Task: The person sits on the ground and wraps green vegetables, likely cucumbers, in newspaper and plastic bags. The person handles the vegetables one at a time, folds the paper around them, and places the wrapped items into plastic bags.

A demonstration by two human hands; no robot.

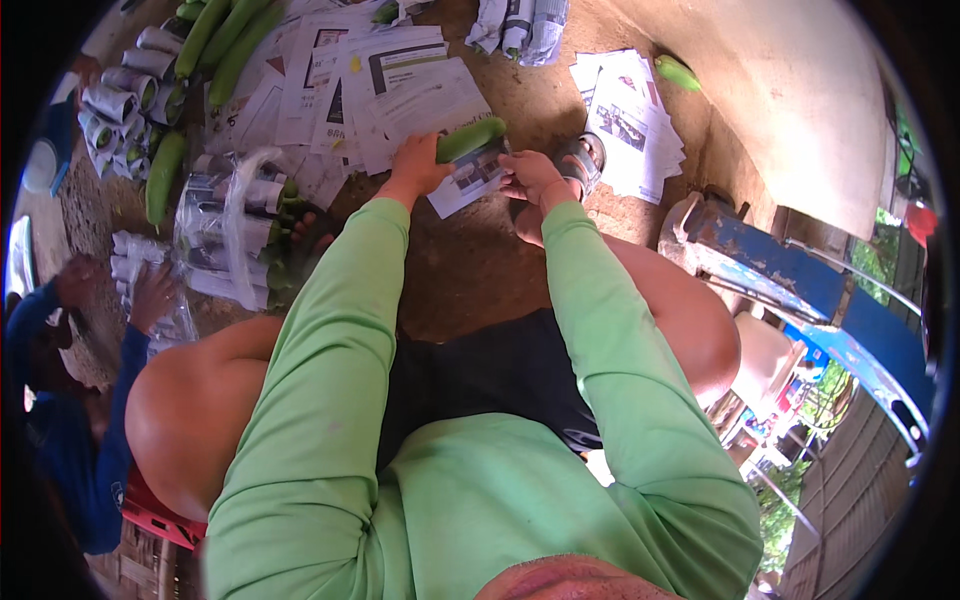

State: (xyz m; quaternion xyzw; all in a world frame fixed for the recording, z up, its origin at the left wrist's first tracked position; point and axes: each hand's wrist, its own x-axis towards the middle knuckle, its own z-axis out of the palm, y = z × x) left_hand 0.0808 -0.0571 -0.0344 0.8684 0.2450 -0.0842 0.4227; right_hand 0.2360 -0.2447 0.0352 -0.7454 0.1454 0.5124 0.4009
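Note:
A long green gourd (472,140) lies over a printed paper sheet (455,202), and my left hand (418,164) is closed around its near end. At the sheet's right edge, my right hand (533,178) has its fingers drawn together. A small dark bit shows at its fingertips, too small to name. Under both hands is the bare brown ground, and a pile of loose printed sheets (385,85) spreads just beyond them.
Paper-wrapped gourds (118,108) are stacked at the left, near bare gourds (165,178) and a plastic-bound bundle (228,235). Another person in blue sleeves (128,350) works at far left. More sheets (628,130) lie right, by my sandalled foot (585,160). A blue metal frame (770,260) stands at right.

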